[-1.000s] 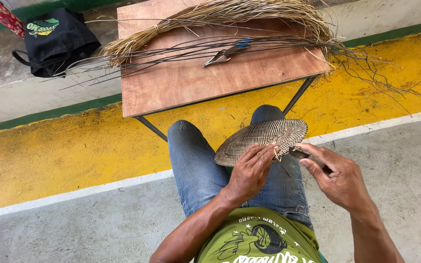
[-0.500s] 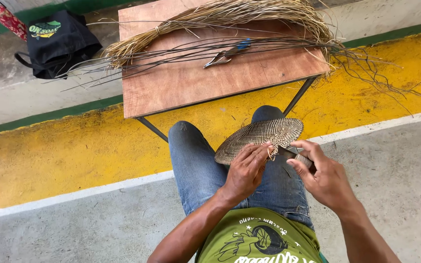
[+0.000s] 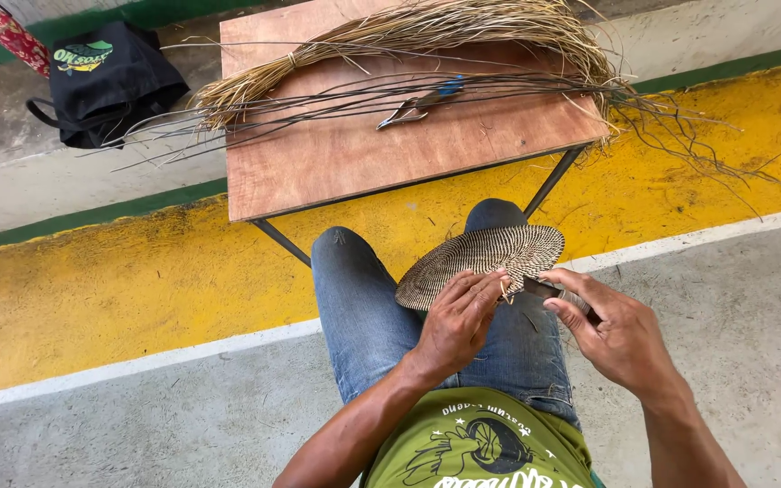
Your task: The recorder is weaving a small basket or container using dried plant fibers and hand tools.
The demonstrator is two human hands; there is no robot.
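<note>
Hands meet at lower centre: left hand [image 3: 459,318] grips the woven disc [image 3: 485,262] over the knees, right hand [image 3: 609,331] pinches a dark tool [image 3: 541,288] beside it. Farther up, bench [image 3: 336,158] carries straw bundle [image 3: 409,41].

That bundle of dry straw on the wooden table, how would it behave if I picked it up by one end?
The straw bundle would probably droop, since its long thin strands already bend and trail over the table edge. It looks light for its size. A tie shows near one end only, so the loose end may splay and shed strands.
</note>
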